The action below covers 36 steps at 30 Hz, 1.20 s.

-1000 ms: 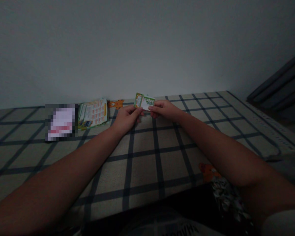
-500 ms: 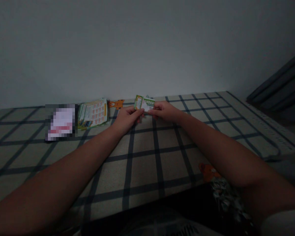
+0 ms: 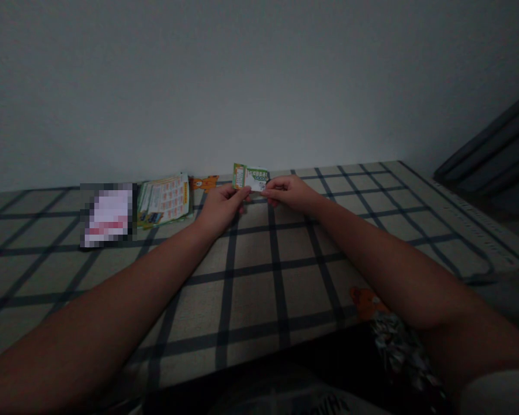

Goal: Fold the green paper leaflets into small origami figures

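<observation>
A small folded leaflet [image 3: 256, 178], green and white with printed characters, is held up just above the checked cloth near the wall. My left hand [image 3: 222, 204] pinches its lower left part between thumb and fingers. At its lower right corner, the fingertips of my right hand [image 3: 288, 191] are closed on the edge. The print on it is too small and dim to read. Left of my left hand lies a pile of larger printed leaflets [image 3: 166, 199], green and white with rows of orange boxes.
A blurred-out pale rectangular object [image 3: 110, 213] with a dark edge lies left of the pile. The checked cloth [image 3: 251, 300] has printed bears and reaches the grey wall [image 3: 259, 80]. A dark curtain [image 3: 497, 153] hangs at the right.
The leaflet has shifted slightly left and up. My right hand's fingers have slid to its lower right corner, while my left hand has moved a little left, keeping its pinch.
</observation>
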### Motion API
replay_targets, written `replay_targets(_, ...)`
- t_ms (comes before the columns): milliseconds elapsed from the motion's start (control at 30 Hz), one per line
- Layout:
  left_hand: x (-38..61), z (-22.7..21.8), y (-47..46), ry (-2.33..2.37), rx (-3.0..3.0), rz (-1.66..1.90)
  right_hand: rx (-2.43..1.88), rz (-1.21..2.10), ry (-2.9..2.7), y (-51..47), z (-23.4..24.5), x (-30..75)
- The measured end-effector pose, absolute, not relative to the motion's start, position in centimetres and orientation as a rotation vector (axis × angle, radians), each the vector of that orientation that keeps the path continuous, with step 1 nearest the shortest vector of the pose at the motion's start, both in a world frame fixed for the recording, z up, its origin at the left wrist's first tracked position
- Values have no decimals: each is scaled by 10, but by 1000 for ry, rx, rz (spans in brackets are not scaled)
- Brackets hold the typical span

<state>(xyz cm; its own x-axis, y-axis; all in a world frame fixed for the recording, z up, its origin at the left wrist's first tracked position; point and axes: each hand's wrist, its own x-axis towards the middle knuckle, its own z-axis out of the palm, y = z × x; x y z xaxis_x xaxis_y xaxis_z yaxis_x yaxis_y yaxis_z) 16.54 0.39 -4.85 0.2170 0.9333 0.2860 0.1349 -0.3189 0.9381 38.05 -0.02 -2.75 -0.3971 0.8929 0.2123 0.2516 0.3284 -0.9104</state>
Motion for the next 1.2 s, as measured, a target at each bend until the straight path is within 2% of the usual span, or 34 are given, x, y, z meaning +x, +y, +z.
replay_targets(367, 166, -47, 0, 998, 1684, 1126, -1003, 1069, -1854, -1, -22, 382)
replay_targets(567, 164, -44, -2, 1002, 1745, 1098, -992, 1182, -1826, 2, -31, 379)
replay_targets(1200, 163, -41, -7, 999, 1880, 878, -924, 1133, -1803, 3, -31, 380)
